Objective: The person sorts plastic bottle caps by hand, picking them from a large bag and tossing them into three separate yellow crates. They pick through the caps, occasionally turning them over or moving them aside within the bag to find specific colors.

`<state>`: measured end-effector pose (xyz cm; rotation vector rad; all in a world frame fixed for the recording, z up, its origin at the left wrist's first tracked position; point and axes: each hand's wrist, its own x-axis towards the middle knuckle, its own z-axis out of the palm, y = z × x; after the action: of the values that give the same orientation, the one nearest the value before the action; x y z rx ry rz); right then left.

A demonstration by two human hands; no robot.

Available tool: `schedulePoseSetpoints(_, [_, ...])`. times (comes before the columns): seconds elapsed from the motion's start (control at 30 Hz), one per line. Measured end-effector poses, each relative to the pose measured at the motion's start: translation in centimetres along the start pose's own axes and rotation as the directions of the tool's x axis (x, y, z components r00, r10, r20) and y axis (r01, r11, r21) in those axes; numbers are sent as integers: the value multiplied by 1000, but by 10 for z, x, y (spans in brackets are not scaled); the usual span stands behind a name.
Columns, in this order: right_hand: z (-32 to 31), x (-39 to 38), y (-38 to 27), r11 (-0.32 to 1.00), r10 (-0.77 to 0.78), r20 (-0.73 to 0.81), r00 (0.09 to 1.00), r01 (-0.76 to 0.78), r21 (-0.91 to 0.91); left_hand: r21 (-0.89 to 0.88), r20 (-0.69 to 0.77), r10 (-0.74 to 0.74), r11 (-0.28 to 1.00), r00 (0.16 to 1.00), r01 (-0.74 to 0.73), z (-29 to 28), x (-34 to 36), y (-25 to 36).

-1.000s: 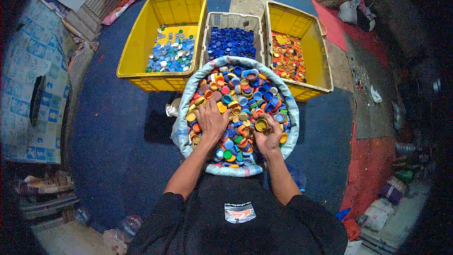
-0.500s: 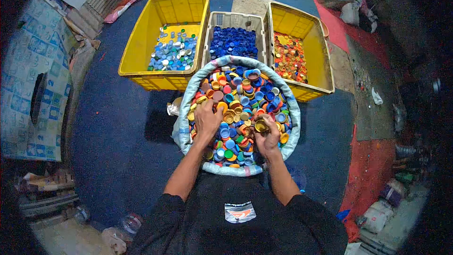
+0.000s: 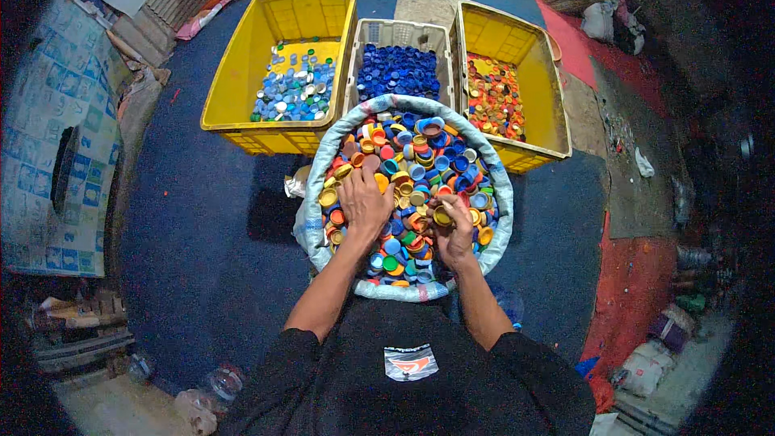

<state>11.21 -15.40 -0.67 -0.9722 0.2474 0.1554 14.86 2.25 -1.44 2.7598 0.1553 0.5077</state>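
A round sack with a rolled pale-blue rim [image 3: 502, 194] stands right in front of me, full of mixed bottle caps [image 3: 391, 246] in blue, yellow, orange, red and green. My left hand [image 3: 367, 202] lies palm down on the left part of the heap, fingers stretched and a little apart, touching caps; what is under the palm is hidden. On the right side of the heap my right hand [image 3: 456, 232] is closed round a yellow-gold bottle cap [image 3: 441, 215], its hollow side showing. Whether more caps sit in that palm cannot be seen.
Behind the sack stand a yellow crate [image 3: 230, 97] with light-blue, white and green caps, a whitish crate [image 3: 352, 85] with dark-blue caps, and another yellow crate [image 3: 549, 105] with orange and red ones. Blue carpet [image 3: 194, 258] surrounds them; a red mat [image 3: 634, 299] lies at the right.
My left hand has shifted slightly right, its fingers now flatter over the caps. My right hand still holds the yellow-gold cap, which has tilted and moved slightly left.
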Motion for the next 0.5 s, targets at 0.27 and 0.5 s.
schedulePoseSetpoints(0.27, [11, -5, -10, 999, 42, -5, 999, -41, 23, -89, 41, -44, 995, 998, 48, -13, 3, -10])
schedulePoseSetpoints(0.5, [8, 6, -9, 722, -289, 27, 957, 237, -651, -842, 505, -200, 97, 839, 530, -39, 0, -35])
